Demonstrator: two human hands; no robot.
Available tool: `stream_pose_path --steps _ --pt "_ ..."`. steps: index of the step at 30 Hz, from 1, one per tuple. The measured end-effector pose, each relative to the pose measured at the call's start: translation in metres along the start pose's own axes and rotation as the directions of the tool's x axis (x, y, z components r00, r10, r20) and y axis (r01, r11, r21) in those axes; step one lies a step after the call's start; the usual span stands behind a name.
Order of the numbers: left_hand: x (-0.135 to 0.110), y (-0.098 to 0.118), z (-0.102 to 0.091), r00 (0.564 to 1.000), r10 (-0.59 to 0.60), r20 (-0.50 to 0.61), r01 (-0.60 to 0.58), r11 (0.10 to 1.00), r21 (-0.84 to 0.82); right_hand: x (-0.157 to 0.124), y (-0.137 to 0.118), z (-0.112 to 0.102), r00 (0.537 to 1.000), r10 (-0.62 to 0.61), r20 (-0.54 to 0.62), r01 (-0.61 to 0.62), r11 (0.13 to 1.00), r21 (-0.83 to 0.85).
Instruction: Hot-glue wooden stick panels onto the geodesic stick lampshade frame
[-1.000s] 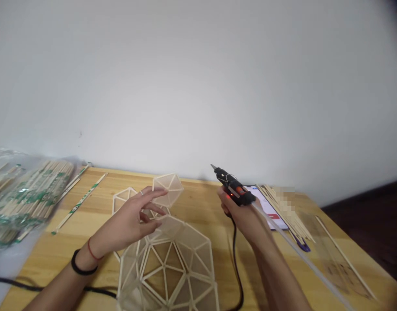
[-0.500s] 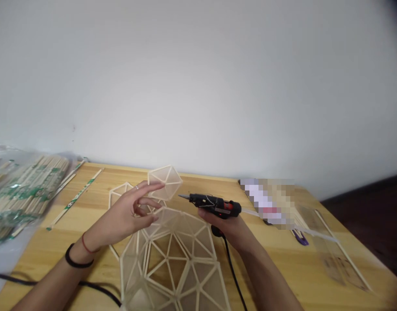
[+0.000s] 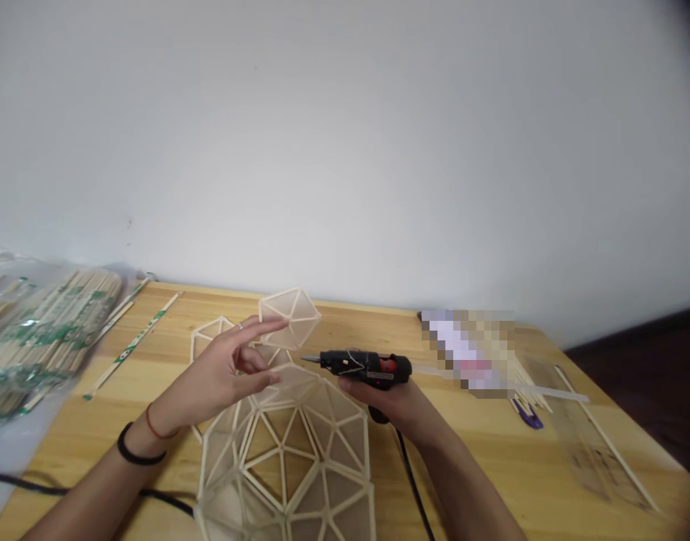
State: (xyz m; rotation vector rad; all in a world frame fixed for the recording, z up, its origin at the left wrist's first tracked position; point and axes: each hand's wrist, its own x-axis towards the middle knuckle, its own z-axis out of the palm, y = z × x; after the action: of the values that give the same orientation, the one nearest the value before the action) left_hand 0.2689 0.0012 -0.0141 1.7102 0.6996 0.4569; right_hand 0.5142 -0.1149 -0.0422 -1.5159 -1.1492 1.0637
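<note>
A dome-like lattice [image 3: 328,469] of pale wooden sticks with translucent panels stands on the table in front of me. My left hand [image 3: 226,368] grips its far side, thumb on a panel edge and index finger lying on a raised pentagonal panel [image 3: 300,312]; whether that panel is joined to the rest I cannot tell. The other left fingers curl partly out of sight. Wrapped round a black hot glue gun [image 3: 364,367], my right hand [image 3: 398,406] holds it level, nozzle pointing left, just above the lattice. A clear glue stick [image 3: 553,392] extends from the gun's rear.
Bagged wooden chopsticks [image 3: 57,323] lie at the left, with a single wrapped pair [image 3: 134,346] beside them. A blurred-out packet [image 3: 463,349], sticks and a purple-handled tool [image 3: 528,415] sit at the right, near clear sheets [image 3: 582,451]. A black cable [image 3: 410,481] hangs from the gun.
The glue gun has moved slightly left and down, its nozzle closer to the lattice. The lattice has turned and shifted a little left. My left hand has barely moved.
</note>
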Motion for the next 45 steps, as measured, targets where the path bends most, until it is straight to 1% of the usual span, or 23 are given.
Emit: stream_pose_path --steps 3,6,11,13,16,19,21,23,25,27,29,31,33,35,37,40,42,45 --pt "0.001 -0.004 0.000 1.000 -0.008 0.002 0.008 1.000 0.019 0.003 0.002 -0.001 0.998 -0.001 0.065 0.005 0.999 -0.051" --pt "0.003 -0.007 0.000 1.000 -0.003 -0.010 0.003 1.000 0.030 0.004 0.003 -0.001 0.998 -0.011 0.067 0.016 0.997 -0.078" --pt "0.002 -0.006 -0.002 1.000 0.018 -0.010 -0.018 0.999 0.031 0.004 0.001 0.001 0.996 -0.027 0.084 0.032 0.998 -0.057" --pt "0.001 -0.006 -0.004 0.997 0.058 -0.047 -0.056 0.998 0.043 0.004 0.001 0.002 0.997 -0.026 0.076 0.029 0.999 -0.034" --pt "0.000 -0.006 -0.008 0.985 0.107 -0.133 -0.101 0.993 0.055 0.004 0.002 0.001 0.998 -0.007 0.063 0.008 1.000 -0.001" --pt "0.000 -0.008 -0.009 0.972 0.135 -0.191 -0.136 0.991 0.009 0.004 0.008 -0.003 0.999 -0.002 0.054 0.002 1.000 0.000" --pt "0.000 -0.008 -0.007 0.966 0.156 -0.208 -0.165 0.986 -0.030 0.004 0.012 -0.005 1.000 -0.017 0.020 0.017 1.000 0.008" --pt "0.000 -0.010 -0.004 0.957 0.184 -0.224 -0.207 0.975 -0.083 0.003 0.014 -0.006 0.997 -0.034 -0.066 0.036 0.999 0.035" --pt "-0.001 -0.011 0.000 0.944 0.214 -0.253 -0.251 0.960 -0.125 0.003 0.013 -0.005 0.982 -0.062 -0.181 0.075 0.995 0.064" --pt "-0.002 -0.012 0.004 0.929 0.235 -0.286 -0.280 0.951 -0.130 0.003 0.009 -0.002 0.957 -0.100 -0.274 0.124 0.989 0.075" --pt "-0.004 -0.011 0.005 0.922 0.248 -0.299 -0.288 0.952 -0.098 0.004 0.006 0.001 0.945 -0.130 -0.301 0.163 0.983 0.087" --pt "-0.005 -0.007 0.005 0.927 0.258 -0.272 -0.270 0.963 -0.009 0.004 0.004 0.005 0.952 -0.149 -0.269 0.189 0.974 0.128" --pt "-0.006 -0.003 0.004 0.937 0.280 -0.207 -0.253 0.956 0.148 0.004 0.003 0.008 0.965 -0.166 -0.202 0.201 0.966 0.164" --pt "-0.006 0.000 0.003 0.941 0.311 -0.133 -0.261 0.918 0.300 0.003 0.004 0.010 0.973 -0.167 -0.159 0.194 0.966 0.172" --pt "-0.006 0.001 0.002 0.942 0.324 -0.086 -0.270 0.886 0.378 0.002 0.005 0.013 0.974 -0.160 -0.159 0.186 0.969 0.161" --pt "-0.005 0.002 0.002 0.951 0.303 -0.062 -0.253 0.878 0.408 0.001 0.003 0.015 0.964 -0.169 -0.204 0.195 0.974 0.114" --pt "-0.004 0.003 0.003 0.960 0.278 -0.032 -0.243 0.886 0.396 0.002 0.000 0.015 0.950 -0.196 -0.244 0.219 0.973 0.070" --pt "-0.003 0.005 0.003 0.981 0.190 0.038 -0.192 0.920 0.341 0.003 -0.003 0.014 0.931 -0.225 -0.288 0.243 0.970 0.028"
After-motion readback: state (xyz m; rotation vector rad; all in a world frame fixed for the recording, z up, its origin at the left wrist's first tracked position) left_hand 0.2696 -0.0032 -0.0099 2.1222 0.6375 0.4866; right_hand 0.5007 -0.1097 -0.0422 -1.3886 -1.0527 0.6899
